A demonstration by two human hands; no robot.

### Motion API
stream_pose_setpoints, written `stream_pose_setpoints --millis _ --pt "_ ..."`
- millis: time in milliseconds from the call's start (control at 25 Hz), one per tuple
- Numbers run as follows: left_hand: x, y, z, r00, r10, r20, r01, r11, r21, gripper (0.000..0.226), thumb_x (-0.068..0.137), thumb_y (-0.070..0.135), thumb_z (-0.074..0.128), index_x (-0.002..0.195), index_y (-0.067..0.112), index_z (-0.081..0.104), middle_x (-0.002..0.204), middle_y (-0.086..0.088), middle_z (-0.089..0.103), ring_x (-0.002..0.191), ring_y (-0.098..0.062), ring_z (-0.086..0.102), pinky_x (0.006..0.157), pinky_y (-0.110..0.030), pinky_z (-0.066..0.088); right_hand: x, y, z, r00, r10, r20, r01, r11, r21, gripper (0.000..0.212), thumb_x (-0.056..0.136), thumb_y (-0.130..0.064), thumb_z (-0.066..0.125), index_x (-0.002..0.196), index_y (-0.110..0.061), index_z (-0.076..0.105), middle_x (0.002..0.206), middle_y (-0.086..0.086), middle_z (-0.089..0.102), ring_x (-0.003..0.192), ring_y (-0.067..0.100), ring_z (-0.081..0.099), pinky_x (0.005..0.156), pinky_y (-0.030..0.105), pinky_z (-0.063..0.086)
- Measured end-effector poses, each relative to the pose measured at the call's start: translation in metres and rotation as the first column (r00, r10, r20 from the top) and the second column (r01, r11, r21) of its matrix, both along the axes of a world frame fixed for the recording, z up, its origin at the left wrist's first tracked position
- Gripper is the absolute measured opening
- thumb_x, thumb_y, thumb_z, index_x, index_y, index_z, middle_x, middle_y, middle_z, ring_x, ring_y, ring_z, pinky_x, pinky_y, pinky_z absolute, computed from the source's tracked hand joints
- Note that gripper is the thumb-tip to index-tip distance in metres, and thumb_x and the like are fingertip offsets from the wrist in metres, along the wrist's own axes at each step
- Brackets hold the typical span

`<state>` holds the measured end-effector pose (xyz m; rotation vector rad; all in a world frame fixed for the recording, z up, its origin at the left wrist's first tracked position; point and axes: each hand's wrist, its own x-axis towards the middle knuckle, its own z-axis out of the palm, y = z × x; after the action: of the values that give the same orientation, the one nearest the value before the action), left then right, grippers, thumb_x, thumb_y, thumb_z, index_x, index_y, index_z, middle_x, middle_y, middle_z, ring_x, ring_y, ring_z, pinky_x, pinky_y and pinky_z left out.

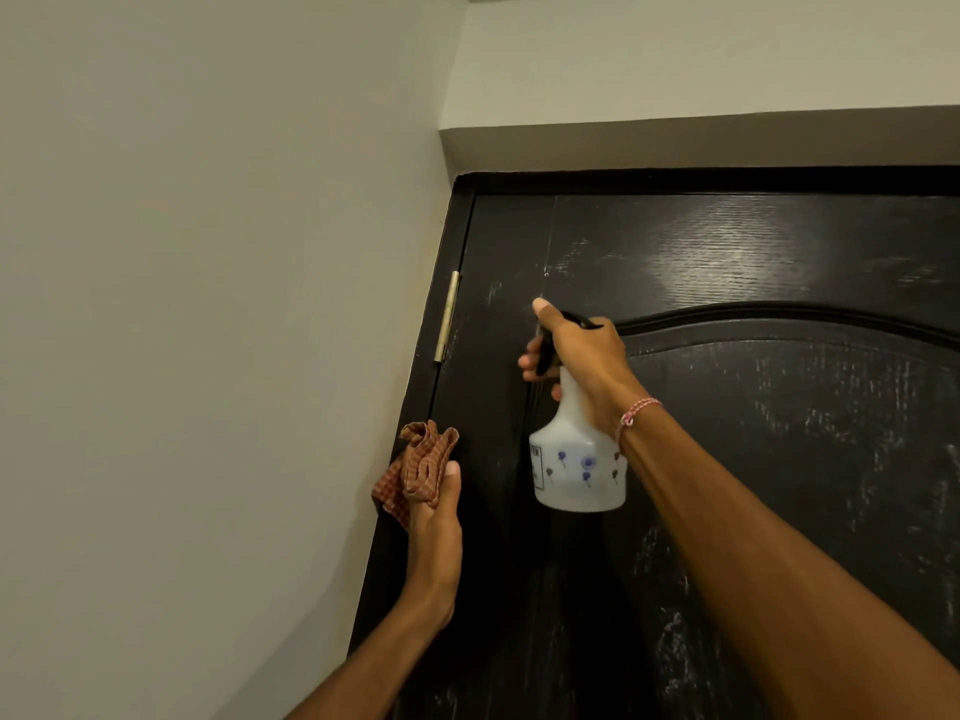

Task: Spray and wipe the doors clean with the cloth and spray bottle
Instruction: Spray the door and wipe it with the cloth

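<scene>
Cloth (421,467) left of spray bottle (576,459), both before door (779,433)

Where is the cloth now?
In the head view, the cloth is bunched in the left hand by the left edge of the door, below the hinge and left of the spray bottle in the right hand.

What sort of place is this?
Likely a room or hallway inside a home: a dark panelled door hung on a brass hinge, set between plain painted walls.
</scene>
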<state>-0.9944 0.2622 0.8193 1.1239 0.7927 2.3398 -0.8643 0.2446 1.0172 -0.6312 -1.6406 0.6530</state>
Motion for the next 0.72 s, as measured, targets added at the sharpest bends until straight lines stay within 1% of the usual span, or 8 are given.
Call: stream_pose_setpoints --millis 80,200,320,400,480,520,600,720 --pt "-0.002 -0.001 0.009 1.000 0.004 -0.018 -0.004 1.000 -0.002 0.059 0.105 0.043 0.051 0.161 0.033 0.034 0.159 0.011 0.040 0.150 -0.016 0.034 0.127 -0.041 0.025 0.002 0.002 0.011 0.998 0.032 -0.062 -0.032 0.999 -0.004 0.050 0.098 -0.057 0.066 0.085 -0.010 0.074 0.077 0.008 0.080 0.070 0.024 0.078 0.049 0.026 0.049" --pt "-0.004 0.004 0.023 0.999 0.011 -0.035 -0.011 1.000 0.013 0.061 0.106 0.043 0.051 0.162 0.033 0.030 0.162 0.009 0.036 0.152 -0.017 0.032 0.127 -0.042 0.024 0.006 0.003 0.025 0.990 0.041 -0.133 -0.043 0.999 -0.015 0.047 0.097 -0.054 0.068 0.078 -0.012 0.066 0.064 0.005 0.068 0.055 0.020 0.066 0.044 0.025 0.047" --pt "-0.001 0.012 0.037 0.996 0.053 -0.074 -0.051 0.998 0.026 0.067 0.104 0.048 0.053 0.164 0.033 0.027 0.168 0.006 0.030 0.156 -0.020 0.026 0.130 -0.047 0.020 0.015 -0.001 0.039 0.992 0.033 -0.122 -0.034 0.999 -0.007 0.045 0.097 -0.055 0.068 0.082 -0.013 0.067 0.066 0.003 0.068 0.055 0.019 0.065 0.045 0.026 0.047" --pt "0.004 0.017 0.047 0.985 0.109 -0.137 -0.110 0.994 0.004 0.081 0.097 0.066 0.054 0.165 0.037 0.020 0.171 0.006 0.023 0.159 -0.022 0.019 0.130 -0.052 0.016 0.026 -0.004 0.050 0.996 0.029 -0.080 -0.028 1.000 0.015 0.049 0.098 -0.057 0.065 0.091 -0.010 0.074 0.077 0.006 0.079 0.067 0.023 0.076 0.048 0.025 0.049" --pt "0.008 0.023 0.056 0.968 0.143 -0.205 -0.151 0.988 -0.023 0.101 0.082 0.085 0.052 0.164 0.047 0.008 0.175 0.010 0.006 0.161 -0.024 0.002 0.130 -0.057 0.007 0.038 -0.007 0.060 0.997 0.017 -0.081 -0.014 0.999 0.032 0.049 0.099 -0.057 0.064 0.094 -0.009 0.074 0.081 0.007 0.080 0.071 0.024 0.077 0.049 0.025 0.050" --pt "0.011 0.024 0.061 0.954 0.173 -0.245 -0.183 0.983 -0.016 0.099 0.085 0.083 0.053 0.163 0.051 0.001 0.175 0.013 -0.004 0.161 -0.023 -0.010 0.129 -0.056 -0.002 0.045 -0.008 0.064 0.995 0.015 -0.098 -0.012 0.999 0.036 0.046 0.100 -0.055 0.065 0.092 -0.010 0.072 0.077 0.007 0.077 0.067 0.025 0.075 0.048 0.025 0.050" --pt "0.019 0.025 0.070 0.910 0.258 -0.324 -0.265 0.964 0.024 0.089 0.102 0.057 0.054 0.161 0.050 -0.011 0.167 0.019 -0.024 0.152 -0.015 -0.028 0.123 -0.046 -0.014 0.056 -0.007 0.069 0.994 -0.006 -0.111 0.010 0.999 0.034 0.043 0.099 -0.054 0.066 0.086 -0.013 0.068 0.071 0.005 0.068 0.060 0.022 0.067 0.049 0.027 0.049" --pt "0.026 0.028 0.082 0.789 0.392 -0.473 -0.403 0.912 0.082 0.091 0.106 0.046 0.053 0.156 0.048 -0.022 0.157 0.022 -0.035 0.143 -0.009 -0.037 0.120 -0.040 -0.021 0.074 -0.004 0.072 0.998 -0.056 -0.040 0.058 0.997 0.045 0.048 0.099 -0.059 0.064 0.086 -0.013 0.070 0.073 0.006 0.073 0.063 0.022 0.071 0.053 0.028 0.050"
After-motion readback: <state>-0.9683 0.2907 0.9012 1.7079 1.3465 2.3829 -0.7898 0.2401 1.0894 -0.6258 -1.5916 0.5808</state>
